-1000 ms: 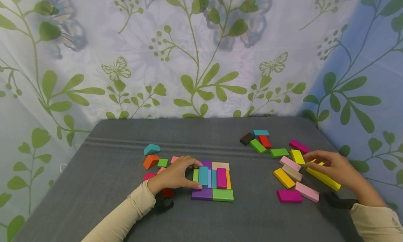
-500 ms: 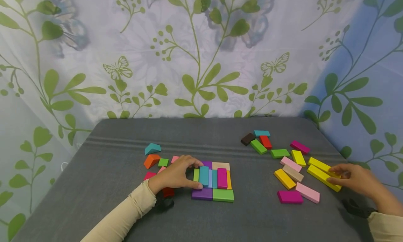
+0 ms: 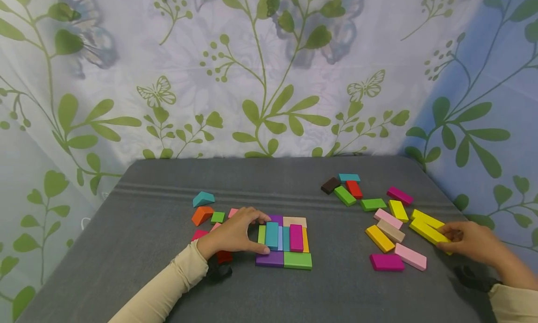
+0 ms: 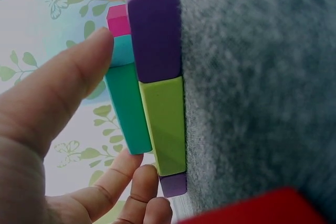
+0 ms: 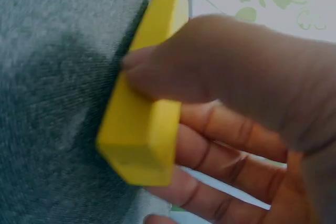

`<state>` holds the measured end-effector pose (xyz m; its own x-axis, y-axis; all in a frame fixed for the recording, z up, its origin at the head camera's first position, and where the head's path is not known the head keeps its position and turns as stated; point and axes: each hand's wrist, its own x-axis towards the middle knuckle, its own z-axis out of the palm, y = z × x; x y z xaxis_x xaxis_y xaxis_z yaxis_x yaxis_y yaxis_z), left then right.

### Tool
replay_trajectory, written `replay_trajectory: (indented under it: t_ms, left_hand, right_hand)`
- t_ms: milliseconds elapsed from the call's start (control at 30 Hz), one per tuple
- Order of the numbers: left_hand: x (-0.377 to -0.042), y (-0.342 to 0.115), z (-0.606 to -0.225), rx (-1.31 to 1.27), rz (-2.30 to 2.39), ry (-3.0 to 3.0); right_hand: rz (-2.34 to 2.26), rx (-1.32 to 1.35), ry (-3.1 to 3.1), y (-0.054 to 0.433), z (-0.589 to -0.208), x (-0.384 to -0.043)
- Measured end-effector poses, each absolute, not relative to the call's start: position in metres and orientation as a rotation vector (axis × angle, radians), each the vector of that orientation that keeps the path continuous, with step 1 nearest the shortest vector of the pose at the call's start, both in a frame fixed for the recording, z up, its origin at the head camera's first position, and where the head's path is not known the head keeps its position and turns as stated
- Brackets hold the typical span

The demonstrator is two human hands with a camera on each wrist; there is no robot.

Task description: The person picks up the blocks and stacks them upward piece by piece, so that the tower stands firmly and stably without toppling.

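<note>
One yellow block point(image 3: 426, 230) right of the stack point(image 3: 297, 261) is newly shifting, the right hand point(image 3: 475, 241) pinching, apparently securing it; the left hand point(image 3: 235, 233) is pinching the stack's teal block point(image 3: 272, 235).

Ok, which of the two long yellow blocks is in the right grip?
The nearer long yellow block, pinched near its end by the right grip; the farther one lies beyond.

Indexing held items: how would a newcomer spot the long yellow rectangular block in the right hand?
On the dark grey fabric-covered table, find the right hand at far right. It pinches the long yellow rectangular block; the similar yellow block just beyond lies outside that grip.
</note>
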<state>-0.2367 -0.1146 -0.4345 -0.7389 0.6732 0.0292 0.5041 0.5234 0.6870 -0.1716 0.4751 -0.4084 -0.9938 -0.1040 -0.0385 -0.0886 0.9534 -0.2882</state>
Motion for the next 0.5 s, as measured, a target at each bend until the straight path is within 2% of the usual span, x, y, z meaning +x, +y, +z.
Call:
replay_trajectory:
  t_ms: [233, 500]
  left_hand:
    - [-0.237, -0.115, -0.435, 0.994, 1.015, 2.531]
    - [-0.238, -0.115, -0.436, 0.993, 1.015, 2.531]
  right_hand:
    - [-0.536, -0.088, 3.061, 0.460, -0.395, -0.171]
    - [-0.717, -0.321, 3.132, 0.435, -0.397, -0.175]
